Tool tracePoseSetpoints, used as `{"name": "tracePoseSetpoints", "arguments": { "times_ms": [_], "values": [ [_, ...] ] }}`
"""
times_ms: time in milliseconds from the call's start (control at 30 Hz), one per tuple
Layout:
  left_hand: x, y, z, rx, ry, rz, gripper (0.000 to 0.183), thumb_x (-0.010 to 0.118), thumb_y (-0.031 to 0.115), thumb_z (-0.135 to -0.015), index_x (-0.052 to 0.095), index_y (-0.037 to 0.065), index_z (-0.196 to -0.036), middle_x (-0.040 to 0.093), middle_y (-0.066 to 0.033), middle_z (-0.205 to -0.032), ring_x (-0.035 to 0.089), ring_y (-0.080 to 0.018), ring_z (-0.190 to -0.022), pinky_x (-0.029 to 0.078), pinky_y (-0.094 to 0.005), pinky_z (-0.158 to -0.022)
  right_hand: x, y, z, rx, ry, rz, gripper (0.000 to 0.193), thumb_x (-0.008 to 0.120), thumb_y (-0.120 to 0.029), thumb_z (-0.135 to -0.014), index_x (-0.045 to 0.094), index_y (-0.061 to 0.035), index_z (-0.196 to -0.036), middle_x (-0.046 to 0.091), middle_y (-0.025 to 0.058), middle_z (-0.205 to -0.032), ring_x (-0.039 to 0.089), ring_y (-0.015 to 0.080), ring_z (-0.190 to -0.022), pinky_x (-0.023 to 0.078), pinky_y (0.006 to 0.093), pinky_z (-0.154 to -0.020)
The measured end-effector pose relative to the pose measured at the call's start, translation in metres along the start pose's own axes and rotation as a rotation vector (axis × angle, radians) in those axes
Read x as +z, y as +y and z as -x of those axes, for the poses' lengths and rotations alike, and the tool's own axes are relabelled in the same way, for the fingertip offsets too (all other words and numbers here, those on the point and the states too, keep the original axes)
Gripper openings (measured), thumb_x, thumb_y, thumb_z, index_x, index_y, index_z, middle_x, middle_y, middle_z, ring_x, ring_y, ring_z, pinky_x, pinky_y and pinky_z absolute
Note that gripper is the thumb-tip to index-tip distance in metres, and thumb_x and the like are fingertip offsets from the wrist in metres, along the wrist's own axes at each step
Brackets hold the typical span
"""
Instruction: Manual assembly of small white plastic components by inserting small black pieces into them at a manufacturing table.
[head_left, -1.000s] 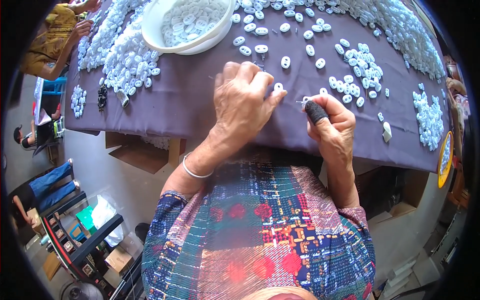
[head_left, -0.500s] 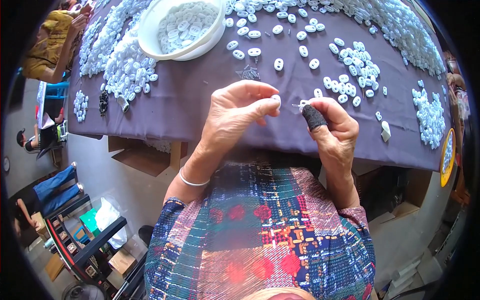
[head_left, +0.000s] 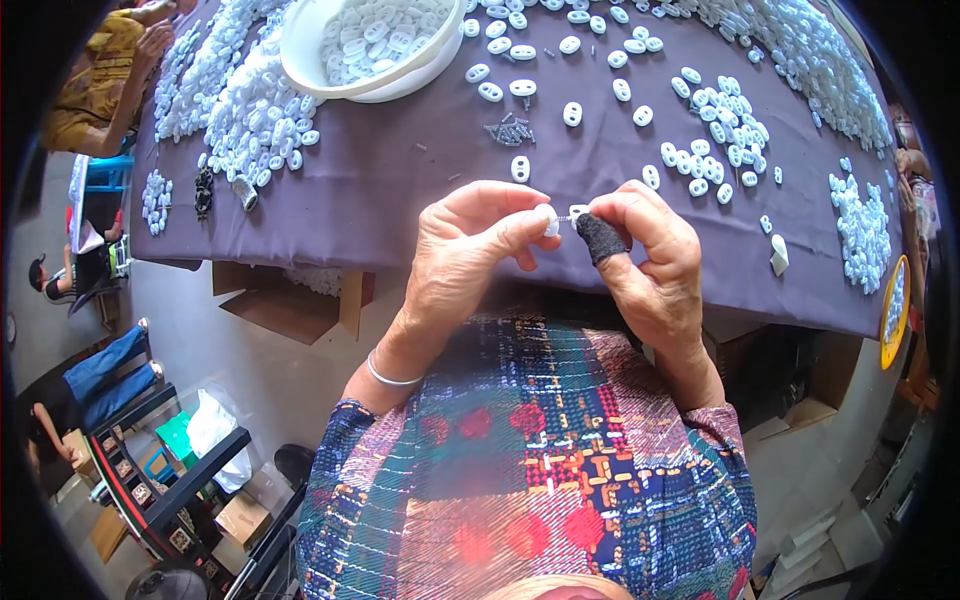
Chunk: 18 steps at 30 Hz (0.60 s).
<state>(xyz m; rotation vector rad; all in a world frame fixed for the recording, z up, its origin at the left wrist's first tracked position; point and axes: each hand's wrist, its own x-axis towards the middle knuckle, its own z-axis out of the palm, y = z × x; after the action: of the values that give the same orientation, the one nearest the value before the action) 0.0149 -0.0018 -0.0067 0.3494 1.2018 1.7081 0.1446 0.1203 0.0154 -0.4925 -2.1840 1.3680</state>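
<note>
My left hand [head_left: 460, 240] pinches a small white plastic piece [head_left: 552, 221] between thumb and fingertips. Facing it, my right hand [head_left: 650, 250] grips a white oval two-holed plastic piece [head_left: 578, 212]; a black wrap [head_left: 602, 240] covers its thumb. A thin coil spring [head_left: 564, 217] bridges the short gap between the two pieces. Just beyond the hands, a loose two-holed piece [head_left: 520, 168] lies on the dark cloth, with a little heap of springs [head_left: 511, 130] behind it. My fingers partly hide both held pieces.
A white bowl [head_left: 432, 72] full of white pieces stands at the back left. Large heaps of pieces [head_left: 265, 135] flank it and fill the far right. A white wedge-shaped block [head_left: 779, 256] and a yellow-rimmed tray [head_left: 889, 335] are at right. Another person [head_left: 100, 85] sits far left.
My right hand has moved left, bringing its piece and spring up to the piece in my left hand. The loose two-holed piece near the springs now shows. The whole view has shifted slightly.
</note>
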Motion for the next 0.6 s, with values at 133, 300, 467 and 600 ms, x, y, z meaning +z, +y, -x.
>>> {"name": "tracePoseSetpoints", "arguments": {
  "times_ms": [133,300,467,600],
  "values": [
    [-0.003,0.0,0.002,0.011,0.005,-0.002,0.017,0.065,0.003,-0.08,0.062,-0.001,-0.096,0.065,-0.0091,-0.084,0.065,-0.0162,-0.072,0.05,-0.0227,-0.057,0.002,-0.001,0.001,0.008,-0.019,-0.002,0.017,0.057,0.006,-0.068,0.058,0.0018,-0.084,0.053,0.009,-0.073,0.054,0.0171,-0.061,0.042,0.0256,-0.054],
    [-0.003,0.001,0.007,0.006,0.039,-0.032,0.018,0.068,0.007,-0.079,0.063,-0.001,-0.094,0.066,-0.0087,-0.084,0.065,-0.0159,-0.074,0.048,-0.0221,-0.058,0.006,-0.004,0.002,0.02,-0.031,0.016,0.016,0.057,0.005,-0.068,0.058,0.0017,-0.084,0.053,0.0089,-0.072,0.054,0.018,-0.061,0.042,0.027,-0.053],
    [-0.001,0.0,0.012,0.015,0.075,-0.075,0.015,0.066,0.003,-0.08,0.062,-0.002,-0.094,0.066,-0.0092,-0.082,0.065,-0.0157,-0.071,0.05,-0.0224,-0.058,0.009,-0.003,0.007,0.066,-0.053,-0.014,0.015,0.059,0.004,-0.07,0.058,0.0039,-0.086,0.051,0.0058,-0.071,0.047,0.0127,-0.062,0.037,0.024,-0.056],
    [-0.005,-0.001,0.014,0.02,0.062,-0.073,0.017,0.068,0.006,-0.08,0.063,0.0,-0.095,0.066,-0.0078,-0.085,0.065,-0.0145,-0.075,0.049,-0.0212,-0.059,0.012,0.001,0.007,0.033,-0.055,-0.002,0.013,0.058,0.003,-0.072,0.058,0.0043,-0.085,0.051,0.0059,-0.07,0.047,0.0129,-0.06,0.037,0.0241,-0.055]
  ]
}}
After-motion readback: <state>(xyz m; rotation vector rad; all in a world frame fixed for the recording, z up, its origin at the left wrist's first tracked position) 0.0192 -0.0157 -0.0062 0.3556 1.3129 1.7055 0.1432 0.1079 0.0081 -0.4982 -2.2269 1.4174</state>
